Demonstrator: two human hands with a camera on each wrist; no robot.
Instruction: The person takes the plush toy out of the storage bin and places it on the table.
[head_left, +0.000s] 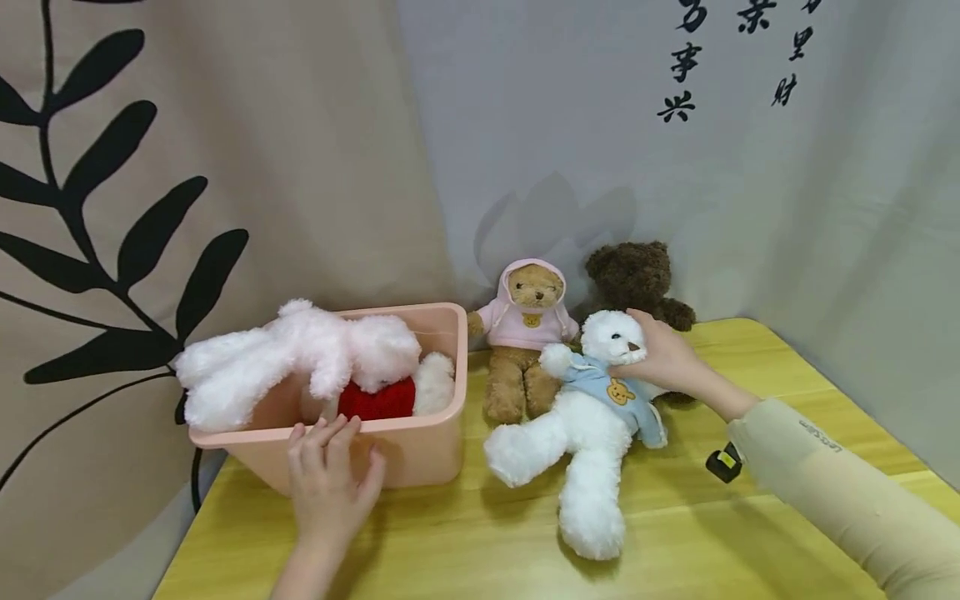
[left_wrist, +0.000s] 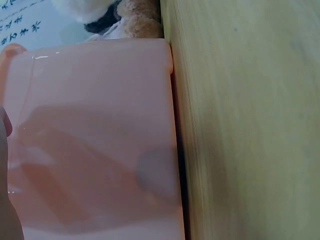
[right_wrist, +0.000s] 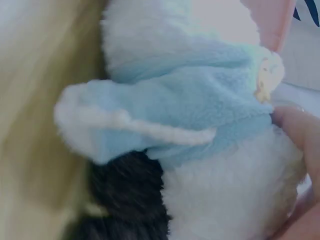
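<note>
My right hand (head_left: 663,354) grips a white teddy bear (head_left: 592,417) in a light blue hoodie around the side of its head and neck. The bear leans back, its legs spread toward the front of the table. In the right wrist view the blue hoodie (right_wrist: 190,95) fills the middle, with fingers at its right edge. My left hand (head_left: 333,475) rests at the front rim of a pink plastic bin (head_left: 420,454), fingers fairly straight, thumb apart. A pale pink plush bear (head_left: 307,346) lies face down across the bin, over a red-clothed white plush toy (head_left: 378,400).
A brown bear in a pink hoodie (head_left: 525,333) sits against the curtain right of the bin. Behind the white bear is a dark brown bear (head_left: 637,275). The wooden table (head_left: 750,533) extends to the right; a printed curtain (head_left: 555,100) hangs behind.
</note>
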